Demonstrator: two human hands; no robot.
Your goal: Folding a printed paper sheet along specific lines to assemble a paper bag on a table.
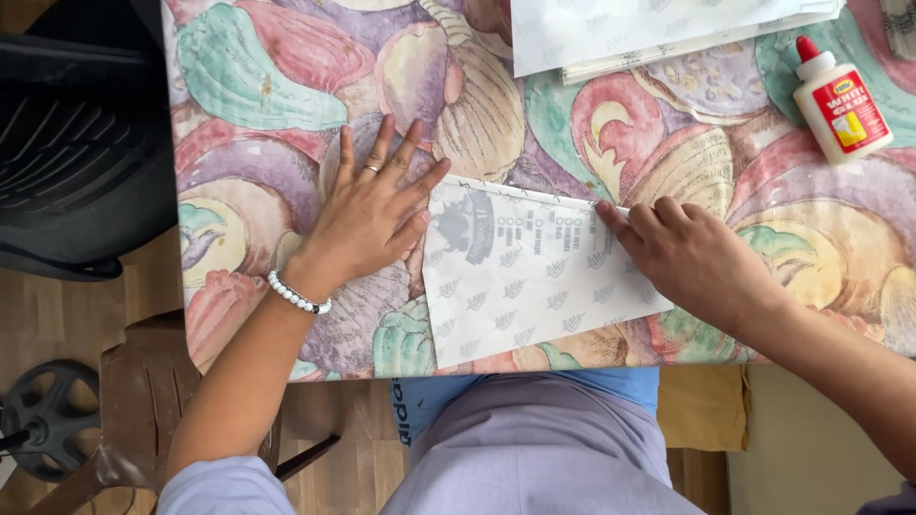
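Paper sheet (530, 272): left hand (372, 215) spread flat on its edge, right hand (682, 253) fingertips pressing its fold

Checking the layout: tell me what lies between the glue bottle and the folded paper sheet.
In the head view, only bare patterned tablecloth lies between the glue bottle and the folded paper sheet; nothing stands there.

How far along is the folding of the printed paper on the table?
The printed paper already shows a folded top edge. In hand: the left hand lies flat by its left corner, and the right hand presses the fold. The glue bottle stands capped and the paper stack lies apart.
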